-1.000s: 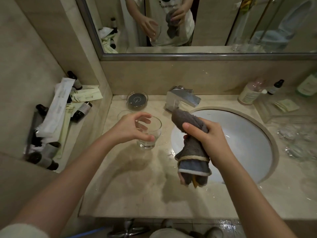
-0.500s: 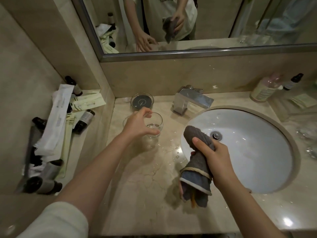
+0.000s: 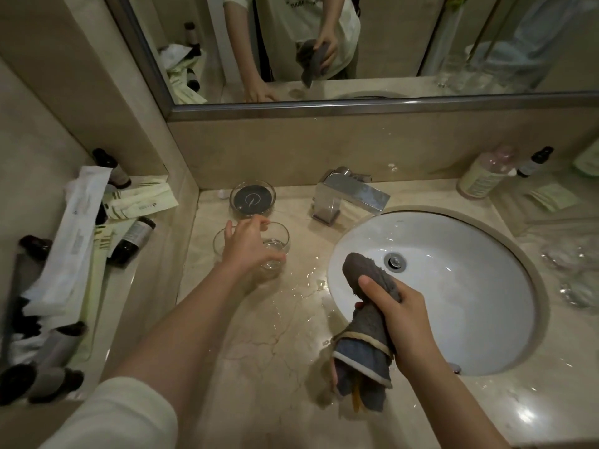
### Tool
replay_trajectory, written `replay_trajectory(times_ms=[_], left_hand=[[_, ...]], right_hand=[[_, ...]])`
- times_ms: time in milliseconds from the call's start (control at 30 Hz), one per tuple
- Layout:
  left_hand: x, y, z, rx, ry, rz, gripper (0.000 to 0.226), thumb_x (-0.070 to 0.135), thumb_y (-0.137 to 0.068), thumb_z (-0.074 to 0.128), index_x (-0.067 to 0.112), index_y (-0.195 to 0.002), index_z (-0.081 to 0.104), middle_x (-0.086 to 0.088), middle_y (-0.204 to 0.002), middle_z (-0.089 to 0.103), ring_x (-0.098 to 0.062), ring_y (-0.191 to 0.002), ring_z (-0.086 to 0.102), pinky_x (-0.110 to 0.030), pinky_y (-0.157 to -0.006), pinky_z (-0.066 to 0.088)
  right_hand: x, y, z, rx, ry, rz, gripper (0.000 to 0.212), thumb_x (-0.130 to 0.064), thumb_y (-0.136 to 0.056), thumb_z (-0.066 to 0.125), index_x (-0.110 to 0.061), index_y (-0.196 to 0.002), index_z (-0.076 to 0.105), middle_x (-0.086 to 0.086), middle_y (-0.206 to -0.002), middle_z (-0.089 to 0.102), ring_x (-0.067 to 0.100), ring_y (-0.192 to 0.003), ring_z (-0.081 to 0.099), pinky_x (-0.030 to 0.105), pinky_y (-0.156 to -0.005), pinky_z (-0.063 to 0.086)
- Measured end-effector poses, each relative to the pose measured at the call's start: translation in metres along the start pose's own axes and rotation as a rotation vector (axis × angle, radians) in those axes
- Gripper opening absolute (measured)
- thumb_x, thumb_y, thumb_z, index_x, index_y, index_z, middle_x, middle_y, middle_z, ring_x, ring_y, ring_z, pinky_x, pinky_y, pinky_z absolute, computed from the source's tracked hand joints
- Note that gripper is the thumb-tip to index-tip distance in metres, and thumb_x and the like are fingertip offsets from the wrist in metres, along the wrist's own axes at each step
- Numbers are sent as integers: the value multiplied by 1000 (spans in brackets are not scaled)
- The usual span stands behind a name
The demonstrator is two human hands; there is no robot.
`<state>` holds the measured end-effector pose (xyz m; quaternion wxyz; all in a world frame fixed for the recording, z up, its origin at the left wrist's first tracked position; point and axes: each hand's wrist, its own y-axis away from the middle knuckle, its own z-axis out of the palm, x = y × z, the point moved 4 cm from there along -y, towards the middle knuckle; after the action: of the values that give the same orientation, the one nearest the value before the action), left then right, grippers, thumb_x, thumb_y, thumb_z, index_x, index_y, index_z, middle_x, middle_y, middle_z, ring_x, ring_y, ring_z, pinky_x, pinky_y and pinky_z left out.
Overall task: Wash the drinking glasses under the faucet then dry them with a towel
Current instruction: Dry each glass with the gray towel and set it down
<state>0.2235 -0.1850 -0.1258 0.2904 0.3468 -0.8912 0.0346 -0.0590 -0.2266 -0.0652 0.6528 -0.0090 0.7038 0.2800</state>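
Note:
A clear drinking glass [image 3: 278, 246] stands on the beige counter [image 3: 259, 351], left of the sink. My left hand [image 3: 248, 244] reaches over it from above, thumb on its near side and fingers on its far rim, gripping it. The rim of a second glass [image 3: 216, 243] shows just left of that hand, mostly hidden by it. My right hand [image 3: 405, 322] grips a rolled grey towel [image 3: 363, 345] over the sink's left edge, with the towel's ends hanging down. The chrome faucet [image 3: 351, 197] is shut off.
The white basin [image 3: 453, 286] fills the right side. A glass dish with a black disc [image 3: 252, 198] sits behind the glasses. Water drops lie on the counter between glass and basin. Dark bottles and packets [image 3: 81, 228] crowd the left shelf. A soap bottle [image 3: 483, 178] stands at the back right.
My left hand carried the glass back and left and set it down on the counter beside the second glass. My right hand with the towel dropped lower, toward the basin's near left edge.

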Motion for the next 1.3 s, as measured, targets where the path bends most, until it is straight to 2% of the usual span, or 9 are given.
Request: replay_trajectory(times_ms=[133, 267, 400, 467, 700, 867, 967, 1100, 1300], left_hand=[[0, -1, -3, 13, 15, -21, 82, 44, -62, 87, 16, -128, 49, 4, -125, 61, -15, -127, 47, -38, -118, 2], [1, 0, -4, -20, -25, -23, 83, 45, -63, 86, 15, -130, 47, 3, -130, 60, -16, -130, 45, -39, -118, 3], [9, 7, -11, -21, -113, 16, 88, 47, -65, 85, 13, -137, 48, -4, -136, 55, -24, -131, 41, -44, -117, 19], [18, 15, -17, 8, -106, 54, 86, 42, -67, 85, 14, -139, 48, -6, -138, 52, -27, -131, 39, -39, -112, 28], [63, 60, -11, -88, 43, 160, 56, 38, -75, 80, 23, -126, 62, 3, -125, 64, -17, -116, 58, -36, -96, 47], [113, 94, 21, -108, -61, 237, 55, 47, -77, 76, 28, -126, 61, 3, -118, 64, -18, -112, 58, -35, -90, 48], [158, 105, 45, -133, -165, 303, 56, 52, -77, 71, 33, -128, 58, 8, -125, 61, -16, -116, 54, -31, -87, 46], [224, 108, 81, -160, -214, 373, 51, 48, -82, 70, 35, -129, 55, 11, -130, 58, -12, -121, 50, -28, -88, 41], [325, 109, 146, -245, -216, 463, 50, 50, -82, 68, 36, -128, 55, 10, -120, 60, -11, -115, 51, -27, -81, 39]], right_hand=[[-3, 0, 2, -1, -129, 60, 8, -19, -86, 71, -11, -85, 72, 5, -70, 71, 24, -68, 65, 39, -70, 53], [-4, 1, 3, -10, -136, 49, 7, -18, -85, 71, -13, -81, 72, 6, -72, 70, 24, -68, 64, 38, -70, 53], [-2, 2, -4, 1, -103, 46, 9, -21, -84, 73, -14, -78, 73, 6, -73, 72, 24, -69, 65, 43, -73, 53], [-1, 1, -13, 15, -72, 35, 8, -21, -83, 74, -16, -77, 73, 6, -74, 73, 24, -71, 66, 46, -77, 55], [-13, 4, -68, 94, 3, -32, 8, -23, -83, 74, -20, -76, 74, 8, -77, 74, 31, -78, 68, 50, -80, 55], [-16, 10, -135, 170, 16, -49, 9, -22, -83, 73, -18, -76, 74, 9, -76, 73, 28, -74, 67, 45, -75, 53], [-17, 13, -179, 209, -21, -20, 14, -20, -84, 73, -19, -71, 75, 11, -75, 70, 28, -71, 64, 44, -73, 52], [-21, 11, -238, 271, -124, 5, 4, -17, -86, 70, -15, -84, 73, 13, -73, 70, 29, -69, 63, 43, -72, 52], [-30, 1, -326, 353, -219, 2, 6, -16, -88, 68, -11, -89, 70, 11, -74, 69, 24, -63, 64, 37, -64, 52]])
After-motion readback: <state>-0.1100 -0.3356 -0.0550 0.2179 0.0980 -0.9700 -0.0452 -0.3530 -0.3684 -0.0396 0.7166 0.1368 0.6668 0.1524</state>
